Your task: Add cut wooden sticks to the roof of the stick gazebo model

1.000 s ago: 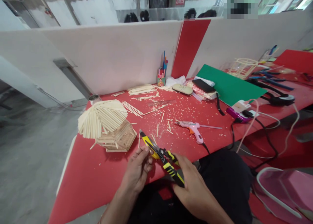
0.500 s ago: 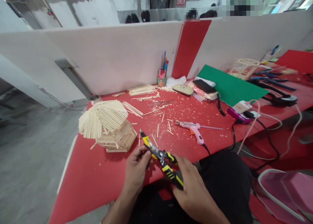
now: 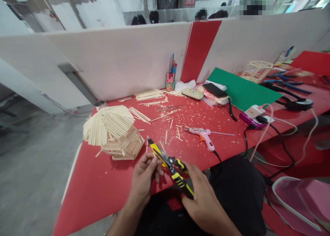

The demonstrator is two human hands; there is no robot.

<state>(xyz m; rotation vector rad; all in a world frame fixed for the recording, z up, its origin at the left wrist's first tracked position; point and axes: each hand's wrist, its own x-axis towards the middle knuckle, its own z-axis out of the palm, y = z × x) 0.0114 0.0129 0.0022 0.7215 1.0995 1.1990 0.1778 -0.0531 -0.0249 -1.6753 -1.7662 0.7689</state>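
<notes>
Slightly turned since the earlier frame are the black blades of the hand cutter with black-and-yellow grips (image 3: 171,163), and the left hand's (image 3: 145,174) lower fingers have uncurled a little. The cutter slants between the two hands, above the near edge of the red tabletop (image 3: 103,194). The right hand (image 3: 199,191) is clamped around its grips; the left hand's thumb and forefinger are at the blades, but whether they pinch anything I cannot tell. Just beyond the blades lies a yellow tool with a pointed grey tip (image 3: 153,145), partly covered by the cutter. Left of and beyond the left hand sits a hexagonal model of pale wooden sticks with a sloping stick roof (image 3: 110,126). Loose pale sticks (image 3: 149,95) lie farther out, and beyond the right hand rests a pink glue gun (image 3: 203,134).
</notes>
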